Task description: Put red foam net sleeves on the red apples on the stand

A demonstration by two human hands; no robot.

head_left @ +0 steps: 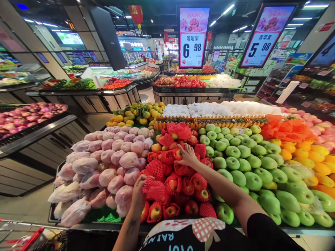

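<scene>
I stand at a fruit display stand [78,223]. A pile of red apples [183,184] in red foam net sleeves fills its middle. My left hand [139,190] grips a red foam net sleeve [154,190] at the near left of the pile. My right hand [187,155] reaches farther back and rests its fingers on a netted red apple [178,153] near the top of the pile.
Pink fruit wrapped in white foam [110,167] lies left of the apples, green apples [243,167] to the right, oranges [311,153] beyond them. Yellow fruit [136,113] and white-wrapped fruit [222,108] lie at the back. Price signs [193,36] hang overhead. A red cart handle [31,238] is at the bottom left.
</scene>
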